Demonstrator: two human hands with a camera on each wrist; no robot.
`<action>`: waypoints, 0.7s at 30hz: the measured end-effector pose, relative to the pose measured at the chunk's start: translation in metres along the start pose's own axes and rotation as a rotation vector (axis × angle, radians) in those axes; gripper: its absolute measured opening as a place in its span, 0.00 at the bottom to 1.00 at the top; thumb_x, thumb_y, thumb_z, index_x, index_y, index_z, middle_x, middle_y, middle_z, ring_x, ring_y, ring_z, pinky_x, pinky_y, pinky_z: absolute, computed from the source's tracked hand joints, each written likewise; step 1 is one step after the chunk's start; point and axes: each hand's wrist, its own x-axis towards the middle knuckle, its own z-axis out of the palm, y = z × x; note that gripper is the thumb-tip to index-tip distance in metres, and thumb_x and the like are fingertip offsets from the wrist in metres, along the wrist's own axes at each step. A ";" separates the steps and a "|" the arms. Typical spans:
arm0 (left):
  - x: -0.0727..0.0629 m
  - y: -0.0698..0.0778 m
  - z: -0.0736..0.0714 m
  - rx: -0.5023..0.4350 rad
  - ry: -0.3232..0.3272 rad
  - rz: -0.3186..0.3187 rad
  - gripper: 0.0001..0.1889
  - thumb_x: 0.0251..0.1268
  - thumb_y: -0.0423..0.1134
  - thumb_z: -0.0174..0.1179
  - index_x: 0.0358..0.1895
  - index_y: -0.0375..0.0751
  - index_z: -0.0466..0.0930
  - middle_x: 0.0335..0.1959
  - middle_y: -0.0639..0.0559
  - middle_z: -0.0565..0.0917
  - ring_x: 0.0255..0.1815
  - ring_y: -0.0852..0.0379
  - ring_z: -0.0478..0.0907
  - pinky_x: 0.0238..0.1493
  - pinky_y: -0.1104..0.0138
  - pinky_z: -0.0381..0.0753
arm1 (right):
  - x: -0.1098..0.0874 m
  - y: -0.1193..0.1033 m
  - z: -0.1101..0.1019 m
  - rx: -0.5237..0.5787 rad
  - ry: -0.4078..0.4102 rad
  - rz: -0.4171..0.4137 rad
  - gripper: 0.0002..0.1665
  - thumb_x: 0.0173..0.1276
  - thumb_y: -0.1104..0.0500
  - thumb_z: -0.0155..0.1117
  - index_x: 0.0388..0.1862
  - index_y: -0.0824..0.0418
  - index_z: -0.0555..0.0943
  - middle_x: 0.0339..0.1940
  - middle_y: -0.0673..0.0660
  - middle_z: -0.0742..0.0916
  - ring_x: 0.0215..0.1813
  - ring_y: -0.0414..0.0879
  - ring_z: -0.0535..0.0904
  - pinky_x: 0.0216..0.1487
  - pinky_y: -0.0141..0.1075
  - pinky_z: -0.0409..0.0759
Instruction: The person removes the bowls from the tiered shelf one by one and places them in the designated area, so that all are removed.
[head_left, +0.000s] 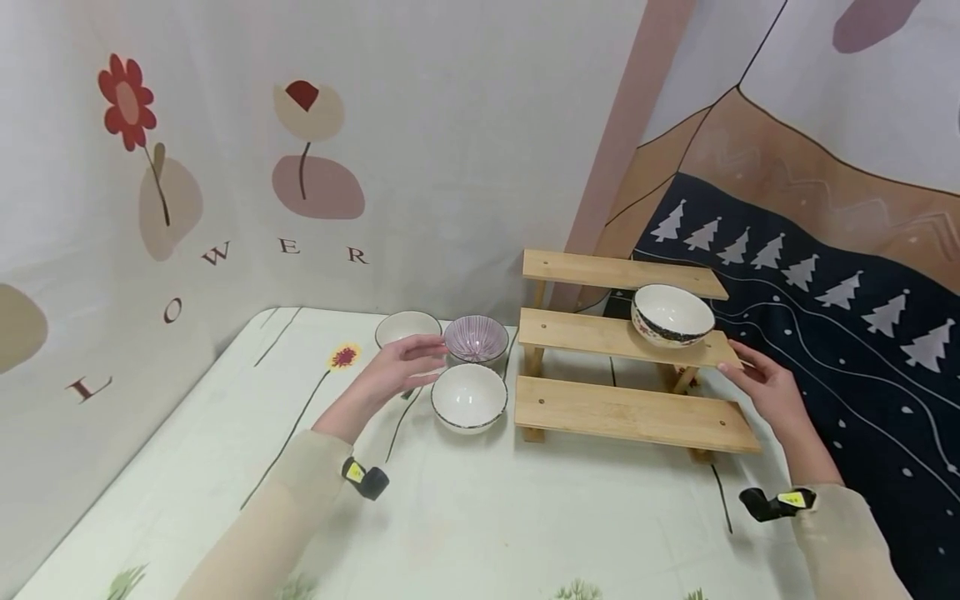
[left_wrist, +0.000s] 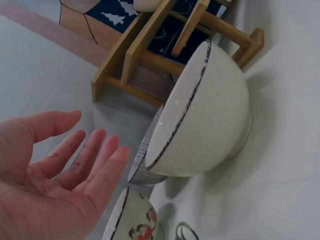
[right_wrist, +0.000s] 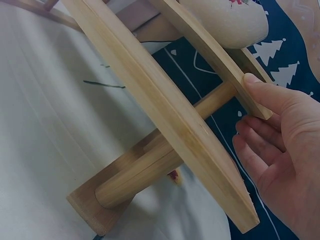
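My left hand (head_left: 401,367) hovers by three bowls on the table, fingers loosely spread and holding nothing. Nearest it are a white bowl with a dark rim (head_left: 468,398), a purple-striped bowl (head_left: 476,340) and another white bowl (head_left: 405,325) behind, partly covered by the hand. In the left wrist view, red flowers decorate the outside of that rear bowl (left_wrist: 142,220). At the right, my right hand (head_left: 772,387) grips the end of the middle board of a three-step wooden rack (head_left: 630,410), thumb (right_wrist: 252,78) at its edge. A flower-patterned bowl (head_left: 671,312) sits on that middle board.
A white cloth with printed flowers covers the table (head_left: 480,525). Behind it hangs a pale curtain (head_left: 450,167) with printed letters. A dark cloth with white trees (head_left: 840,333) hangs beside the rack at the right.
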 end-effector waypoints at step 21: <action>0.025 0.033 0.059 -0.066 -0.005 0.128 0.26 0.71 0.29 0.56 0.71 0.33 0.66 0.70 0.34 0.73 0.67 0.43 0.76 0.65 0.61 0.80 | 0.005 0.010 0.002 -0.021 0.003 -0.051 0.41 0.66 0.31 0.59 0.76 0.34 0.62 0.78 0.54 0.70 0.57 0.26 0.71 0.45 0.07 0.69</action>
